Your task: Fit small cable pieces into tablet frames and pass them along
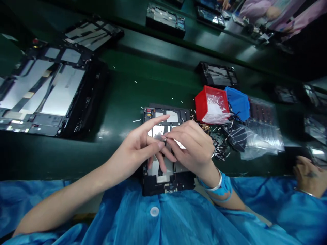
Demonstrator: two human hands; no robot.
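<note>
Dark green desk (122, 92), glossy, running across the view, with white scraps (136, 120) strewn over its middle.

Item 1: black tablet frame (168, 185), lying flat at the near edge of the desk, directly before the wearer of the blue smock (122, 214); silvery plates on its face, partly covered by both hands.

Item 2: left hand (138, 146), open, fingers spread over the frame's plates, holding nothing visible.

Item 3: right hand (191, 146), thumb and forefinger pinched on a silver sliver (165, 139), too small to identify; blue wrist strap (219, 185) and silver bangle (216, 183) at the wrist. Its fingertips nearly meet the left hand's.

Item 4: red plastic bin (212, 103) and blue plastic bin (237, 103), side by side and tilted, beyond the right hand; the red bin is lined with clear plastic.

Item 5: clear plastic bags (263, 136) and a tangle of black strips (221, 146), beside the bins toward the right.

Item 6: larger tablet frame (51, 92), well apart on the left of the desk.

Item 7: co-worker's hand (309, 175), at the right edge of the view; pink sleeves (270, 13) of other people at the far top right corner.
</note>
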